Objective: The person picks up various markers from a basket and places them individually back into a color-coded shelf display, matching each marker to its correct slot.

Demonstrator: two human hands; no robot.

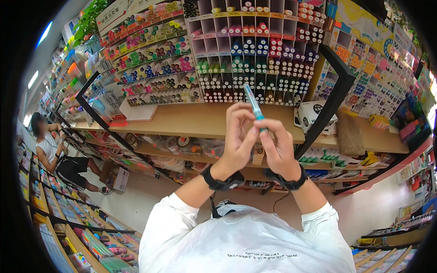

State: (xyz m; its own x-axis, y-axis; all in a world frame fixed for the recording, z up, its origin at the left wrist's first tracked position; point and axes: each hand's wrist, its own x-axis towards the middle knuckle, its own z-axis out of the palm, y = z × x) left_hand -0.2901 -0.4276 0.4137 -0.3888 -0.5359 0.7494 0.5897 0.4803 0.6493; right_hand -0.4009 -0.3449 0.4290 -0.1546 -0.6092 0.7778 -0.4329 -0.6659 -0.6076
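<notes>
We hold a slim pale-blue plastic pen with a teal end tilted above the pale wooden shelf, in front of the lilac compartment rack of capped markers. Our right hand pinches the teal end between thumb and fingers; our left hand curls its fingers beside the barrel, whether pressing it we cannot tell. Gripped so near one end, the pen could pivot or slip if our pinch loosens.
</notes>
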